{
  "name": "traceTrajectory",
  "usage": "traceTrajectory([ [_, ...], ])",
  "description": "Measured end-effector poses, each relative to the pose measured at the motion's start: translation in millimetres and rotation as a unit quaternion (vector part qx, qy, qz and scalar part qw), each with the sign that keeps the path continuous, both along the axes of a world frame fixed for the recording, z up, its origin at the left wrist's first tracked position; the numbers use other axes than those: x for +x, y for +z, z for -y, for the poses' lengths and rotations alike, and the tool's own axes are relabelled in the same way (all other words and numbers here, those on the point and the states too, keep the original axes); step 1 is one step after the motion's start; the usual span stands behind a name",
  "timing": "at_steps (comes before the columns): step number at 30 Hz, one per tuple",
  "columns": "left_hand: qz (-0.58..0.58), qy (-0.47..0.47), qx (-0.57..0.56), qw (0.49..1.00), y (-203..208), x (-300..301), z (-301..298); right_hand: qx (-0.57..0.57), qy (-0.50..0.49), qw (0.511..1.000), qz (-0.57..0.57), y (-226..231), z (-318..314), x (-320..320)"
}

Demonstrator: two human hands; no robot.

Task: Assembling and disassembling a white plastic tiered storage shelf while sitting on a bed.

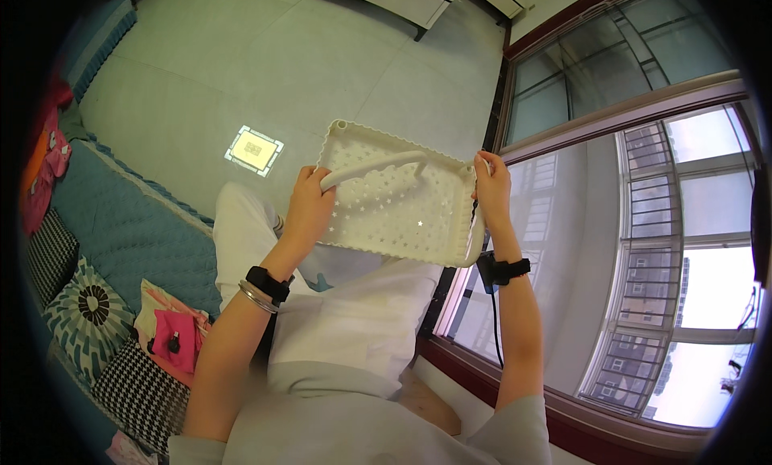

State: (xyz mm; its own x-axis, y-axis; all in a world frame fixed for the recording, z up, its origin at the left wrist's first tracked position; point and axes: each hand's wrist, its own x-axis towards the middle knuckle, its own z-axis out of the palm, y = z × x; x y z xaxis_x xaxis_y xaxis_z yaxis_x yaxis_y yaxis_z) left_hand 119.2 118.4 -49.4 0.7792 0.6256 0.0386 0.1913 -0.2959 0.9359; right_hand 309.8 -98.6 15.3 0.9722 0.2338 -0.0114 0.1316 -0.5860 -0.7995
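Note:
A cream plastic basket (pixel 394 224) with star-shaped holes and a scalloped rim is held above my lap, its inside turned toward me. At its left side my left hand (pixel 310 208) is closed around the end of a curved cream handle (pixel 371 166), which stretches across the basket toward the far right. My right hand (pixel 492 190) grips the far right corner, thumb and fingers at the rim. Below that hand, another curved cream strip (pixel 476 241) runs along the right side. Whether the handle is attached at my left hand is hidden by the fingers.
To the left, a blue quilted sofa (pixel 149 204) carries a patterned cushion (pixel 90 316) and pink cloth items (pixel 173 336). A glass sliding door (pixel 563 248) stands close on the right. A white cabinet (pixel 394 3) is at the far side, and a square patch (pixel 255 151) shows on the tiled floor.

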Motion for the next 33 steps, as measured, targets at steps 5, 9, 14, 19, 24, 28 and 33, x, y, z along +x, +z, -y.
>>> traceTrajectory([
  [5,-0.04,-0.013,0.01,0.999,-1,-2,-5,-0.021,-0.017,0.999,0.038,-3,0,2],
  [9,-0.03,-0.022,0.018,0.999,-3,0,-2,0.001,-0.006,1.0,-0.025,-9,8,9],
  [14,-0.018,0.001,0.005,1.0,2,-3,-1,-0.013,-0.014,1.0,-0.021,-7,2,6],
  [19,-0.027,-0.003,-0.008,1.0,4,-3,0,-0.043,-0.024,0.998,0.03,-11,13,9],
  [24,-0.03,-0.008,0.029,0.999,1,-5,0,-0.008,-0.01,1.0,-0.029,-11,16,12],
  [28,-0.037,-0.009,0.016,0.999,0,-2,-2,-0.03,-0.003,0.999,-0.011,-12,14,12],
  [33,-0.041,-0.009,0.02,0.999,5,-2,-1,-0.087,0.01,0.996,0.029,-1,12,4],
])
